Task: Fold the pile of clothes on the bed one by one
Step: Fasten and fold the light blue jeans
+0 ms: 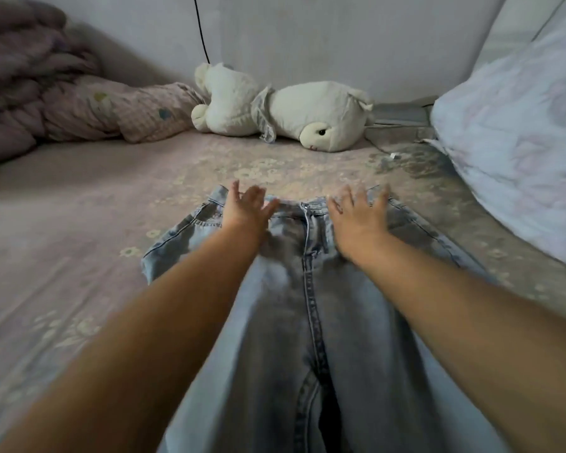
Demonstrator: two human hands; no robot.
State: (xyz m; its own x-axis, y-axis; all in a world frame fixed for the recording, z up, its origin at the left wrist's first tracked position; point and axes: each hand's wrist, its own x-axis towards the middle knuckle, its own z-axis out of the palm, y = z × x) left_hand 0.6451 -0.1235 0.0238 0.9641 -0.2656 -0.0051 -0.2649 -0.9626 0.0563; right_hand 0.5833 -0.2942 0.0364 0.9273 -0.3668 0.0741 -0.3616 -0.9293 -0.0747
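A pair of light blue jeans [311, 308] lies flat and front side up on the bed [79, 223], waistband far from me, legs running toward the bottom edge of the view. My left hand [245, 209] rests on the left part of the waistband with its fingers spread and straight. On the right part of the waistband, beside the fly, my right hand [360, 217] lies flat with fingers splayed. Both hands are slightly blurred. Neither hand grips the fabric.
A white plush toy [285, 109] lies against the wall behind the jeans. A folded pinkish quilt [30, 83] and a checked pillow [151, 109] sit at the far left. A pale floral bundle of bedding [520, 135] fills the right side. A black cable [200, 27] hangs down the wall.
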